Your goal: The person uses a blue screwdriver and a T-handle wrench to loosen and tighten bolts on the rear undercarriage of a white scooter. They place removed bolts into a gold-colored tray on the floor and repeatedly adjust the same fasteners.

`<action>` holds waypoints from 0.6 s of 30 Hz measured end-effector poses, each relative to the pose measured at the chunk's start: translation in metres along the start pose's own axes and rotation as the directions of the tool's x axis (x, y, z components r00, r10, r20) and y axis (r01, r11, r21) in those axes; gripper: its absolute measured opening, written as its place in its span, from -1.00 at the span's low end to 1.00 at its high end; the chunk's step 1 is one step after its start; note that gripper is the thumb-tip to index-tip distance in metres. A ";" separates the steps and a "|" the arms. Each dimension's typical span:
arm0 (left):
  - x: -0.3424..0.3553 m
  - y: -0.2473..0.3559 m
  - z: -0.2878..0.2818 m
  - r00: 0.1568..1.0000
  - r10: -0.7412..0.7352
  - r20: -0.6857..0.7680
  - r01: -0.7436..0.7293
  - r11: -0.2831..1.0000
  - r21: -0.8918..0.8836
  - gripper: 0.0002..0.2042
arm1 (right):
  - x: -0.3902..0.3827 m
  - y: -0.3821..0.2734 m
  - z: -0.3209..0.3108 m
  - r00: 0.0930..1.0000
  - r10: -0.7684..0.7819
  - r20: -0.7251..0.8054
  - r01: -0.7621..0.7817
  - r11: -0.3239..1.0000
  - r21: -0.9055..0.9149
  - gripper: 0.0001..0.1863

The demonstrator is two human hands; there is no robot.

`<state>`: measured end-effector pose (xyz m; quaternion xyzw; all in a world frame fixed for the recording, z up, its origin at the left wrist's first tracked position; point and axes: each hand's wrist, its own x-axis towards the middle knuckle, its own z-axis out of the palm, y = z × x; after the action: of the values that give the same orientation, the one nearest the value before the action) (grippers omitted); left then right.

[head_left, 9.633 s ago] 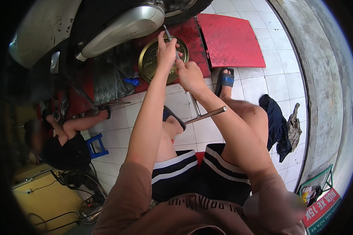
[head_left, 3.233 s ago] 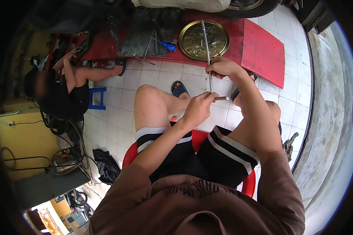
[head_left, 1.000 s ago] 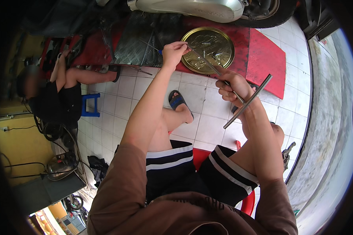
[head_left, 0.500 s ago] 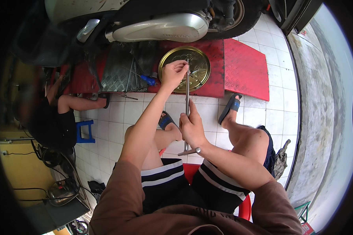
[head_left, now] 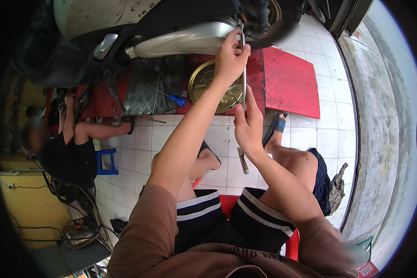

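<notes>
holding steel t-bar wrench (head_left: pixel 244 76), 12 to 2 o'clock: clamped on upper shaft w/ l hand (head_left: pixel 231 58), loosely round lower shaft w/ r hand (head_left: pixel 249 123), a bit apart. aimed up at scooter (head_left: pixel 190 41), 12 o'clock; can't tell if touching. at 12 on red platform (head_left: pixel 255 72): round gold tray (head_left: pixel 200 82), part hid by l forearm (head_left: pixel 188 134), w/ small metal bits (head_left: pixel 232 94) inside, too small to id. beside tray's 8 to 9 o'clock: blue-handled screwdriver (head_left: pixel 176 100).
</notes>
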<state>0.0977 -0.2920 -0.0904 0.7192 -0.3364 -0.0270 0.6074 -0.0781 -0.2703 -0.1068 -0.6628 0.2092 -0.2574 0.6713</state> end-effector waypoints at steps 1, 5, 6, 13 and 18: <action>0.001 0.001 0.001 1.000 -0.014 -0.003 0.014 1.000 -0.015 -0.60 | 0.002 -0.002 -0.002 1.000 -0.003 0.005 0.003 1.000 -0.023 -0.41; 0.003 0.003 0.004 0.996 -0.015 -0.089 0.011 0.999 -0.048 -0.63 | 0.006 0.004 -0.002 0.998 -0.056 -0.016 0.056 0.998 -0.027 -0.41; 0.002 0.003 0.005 0.996 -0.019 -0.088 0.015 0.999 -0.047 -0.64 | 0.005 0.004 -0.002 0.998 -0.055 -0.019 0.055 0.998 -0.026 -0.41; 0.001 -0.003 0.003 0.997 -0.029 -0.074 0.028 0.999 -0.017 -0.66 | 0.001 0.002 0.000 1.000 -0.001 -0.011 0.001 0.999 -0.034 -0.42; 0.001 -0.001 0.004 0.997 -0.033 -0.075 0.031 0.999 -0.040 -0.66 | 0.001 0.000 0.000 1.000 0.009 -0.015 -0.010 1.000 -0.027 -0.42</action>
<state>0.0975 -0.2958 -0.0922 0.7130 -0.3011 -0.0162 0.6331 -0.0770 -0.2709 -0.1064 -0.6689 0.2209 -0.2564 0.6618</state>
